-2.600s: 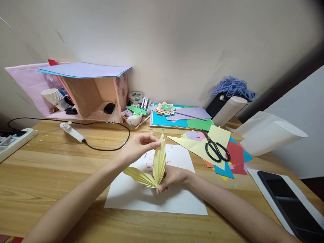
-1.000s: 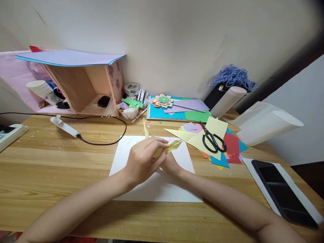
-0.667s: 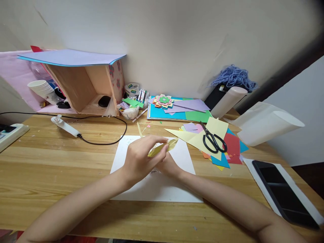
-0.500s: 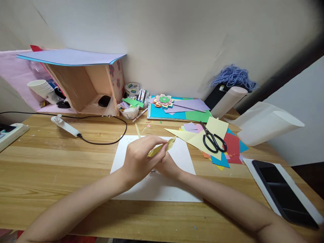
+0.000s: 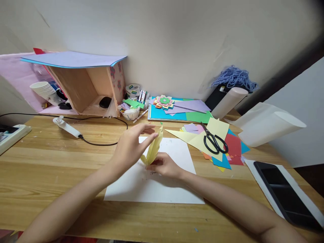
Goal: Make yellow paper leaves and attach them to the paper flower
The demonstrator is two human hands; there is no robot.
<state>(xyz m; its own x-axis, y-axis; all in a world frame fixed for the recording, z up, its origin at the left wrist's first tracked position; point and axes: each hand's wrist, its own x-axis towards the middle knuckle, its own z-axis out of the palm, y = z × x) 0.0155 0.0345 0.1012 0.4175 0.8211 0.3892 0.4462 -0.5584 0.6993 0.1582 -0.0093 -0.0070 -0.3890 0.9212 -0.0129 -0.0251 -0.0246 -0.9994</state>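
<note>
A pleated pale-yellow paper piece (image 5: 154,148) stands upright over a white sheet (image 5: 162,182) on the wooden desk. My right hand (image 5: 164,167) pinches its lower end, fingers closed on the folds. My left hand (image 5: 131,146) is at the piece's left side, fingers stretched out, with the fingertips touching its upper part near the tip.
Black scissors (image 5: 215,143) lie on loose coloured paper scraps (image 5: 227,148) to the right. A dark tablet (image 5: 288,195) sits at the right edge. A glue gun (image 5: 67,126) with its black cable, a power strip (image 5: 12,133), and a tilted box (image 5: 83,91) are at the left.
The yellow piece was lying sideways between both hands; now it stands upright. My left hand has opened and lifted to its top, and my right hand holds the base.
</note>
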